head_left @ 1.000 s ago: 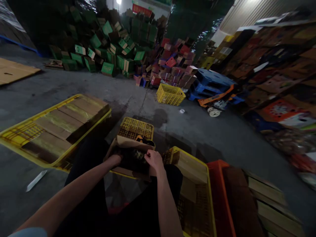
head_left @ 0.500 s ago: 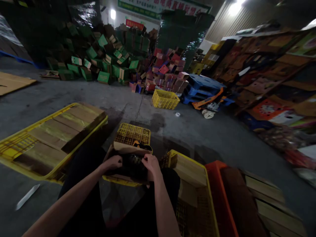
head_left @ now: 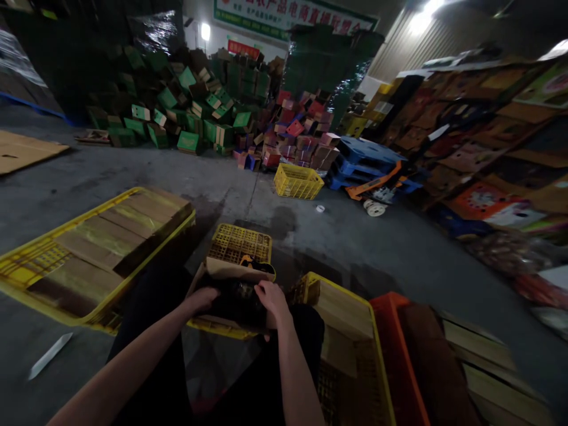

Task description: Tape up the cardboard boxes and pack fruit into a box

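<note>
An open cardboard box (head_left: 239,270) sits in front of me between my knees, on an upturned yellow crate (head_left: 239,241). Inside it is dark, shiny stuff (head_left: 242,290) that resembles a plastic bag; what it holds is too dark to tell. My left hand (head_left: 202,300) dips into the box's left end, fingers curled and partly lost in shadow. At the right end my right hand (head_left: 271,297) pinches at the dark contents, thumb and fingers together. Behind the raised flap lies an orange and black tape dispenser (head_left: 255,262), partly hidden.
Left stands a yellow crate (head_left: 86,222) with taped cardboard boxes. On my right are a yellow crate (head_left: 375,331) holding cardboard and a red crate (head_left: 394,337). Further off are another yellow crate (head_left: 298,181), blue pallets (head_left: 368,155), an orange pallet jack (head_left: 377,183) and heaped boxes (head_left: 190,112).
My left hand has gone slightly lower into the box, its fingers now more hidden. The right hand stays at almost the same place. The whole view has shifted slightly.
</note>
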`<state>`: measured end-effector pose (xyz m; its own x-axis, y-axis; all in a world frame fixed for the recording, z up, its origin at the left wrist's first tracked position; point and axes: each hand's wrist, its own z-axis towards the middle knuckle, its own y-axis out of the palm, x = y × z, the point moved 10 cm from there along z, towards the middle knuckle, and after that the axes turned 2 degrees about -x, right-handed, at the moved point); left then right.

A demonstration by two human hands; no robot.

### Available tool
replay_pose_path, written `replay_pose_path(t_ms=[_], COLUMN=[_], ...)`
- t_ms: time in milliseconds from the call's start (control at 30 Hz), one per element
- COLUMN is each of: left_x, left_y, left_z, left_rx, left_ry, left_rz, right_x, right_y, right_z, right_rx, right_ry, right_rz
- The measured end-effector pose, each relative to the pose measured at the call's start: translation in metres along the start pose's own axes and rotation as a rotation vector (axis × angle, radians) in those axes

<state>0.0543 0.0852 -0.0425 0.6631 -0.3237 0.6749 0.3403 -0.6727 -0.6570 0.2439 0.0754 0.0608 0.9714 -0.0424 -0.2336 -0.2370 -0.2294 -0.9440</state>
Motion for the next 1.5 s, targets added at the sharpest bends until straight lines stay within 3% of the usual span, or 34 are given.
replay_pose_path(t_ms=[167, 333, 400, 467, 567, 767, 900, 1000, 1100, 1233, 1367, 1500], left_x=[0.001, 0.027, 0.039, 0.043, 0.042, 0.051, 0.057, 0.064, 0.063, 0.048, 0.040, 0.035], left_y=[-0.009, -0.041, -0.055, -0.068, -0.071, -0.080, -0.078, -0.068, -0.051, -0.043, -0.043, -0.043], left_z=[0.004, 0.001, -0.006, -0.013, -0.016, -0.013, -0.025, -0.041, -0.047, -0.036, -0.023, -0.023], left_rx=[0.036, 0.104, 0.155, 0.220, 0.271, 0.315, 0.313, 0.221, 0.143, 0.262, 0.379, 0.430], left_ry=[-0.015, 0.085, 0.133, 0.158, 0.147, 0.238, 0.189, 0.167, 0.140, 0.097, 0.093, 0.080], left_rz=[-0.037, -0.171, -0.310, -0.656, -1.145, -1.486, -1.511, -1.366, -1.213, -1.233, -1.369, -1.424], right_x=[-0.001, 0.001, -0.002, -0.010, -0.026, -0.060, -0.048, -0.037, -0.037, -0.038, -0.036, -0.030], right_y=[-0.001, -0.017, -0.026, -0.031, -0.027, -0.006, -0.012, -0.019, -0.013, -0.003, -0.007, -0.012], right_z=[0.001, 0.001, 0.000, -0.002, -0.005, -0.016, -0.023, -0.036, -0.048, -0.045, -0.033, -0.027], right_rx=[0.007, 0.146, 0.204, 0.208, 0.105, -0.215, -0.108, 0.039, 0.045, 0.015, 0.107, 0.256], right_ry=[-0.016, -0.023, -0.064, -0.128, -0.206, -0.268, -0.207, -0.201, -0.203, -0.162, -0.129, -0.079], right_rz=[0.018, 0.176, 0.304, 0.449, 0.705, 1.179, 1.238, 1.246, 1.234, 1.374, 1.472, 1.428])
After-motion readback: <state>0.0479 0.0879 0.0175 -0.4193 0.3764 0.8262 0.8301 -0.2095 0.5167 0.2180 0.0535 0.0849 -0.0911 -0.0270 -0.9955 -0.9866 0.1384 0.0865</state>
